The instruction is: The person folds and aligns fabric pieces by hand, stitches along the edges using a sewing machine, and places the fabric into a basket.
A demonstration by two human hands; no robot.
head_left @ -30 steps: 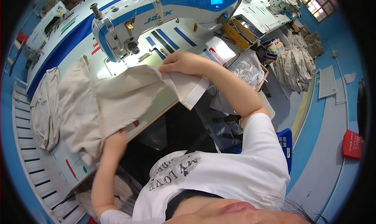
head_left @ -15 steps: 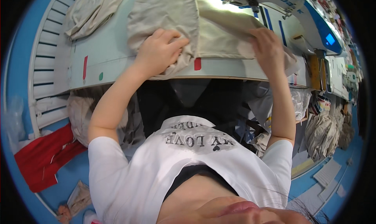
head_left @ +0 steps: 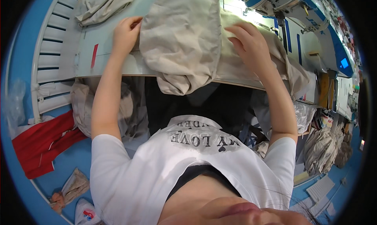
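Observation:
A long beige cloth piece lies folded over the sewing table, its bunched lower end hanging past the front edge. At its left side is my left hand, its fingers curled in against the cloth's edge; the fingertips are partly hidden there. My right hand is over a second, flatter beige layer to the right, thumb and fingers apart, with nothing gripped. Whether its fingertips touch the cloth I cannot tell. Beyond that hand stands the white and blue sewing machine, its lamp lit.
Another beige cloth heap rests at the table's far left. White slatted rails run along the left side. A red cloth lies low on the left, and bundled beige fabric hangs at the right. Red tape marks the tabletop.
The beige cloth has come toward me, and its end now droops over the table edge. My left hand has gone from on top of it to its left side; my right hand has shifted left.

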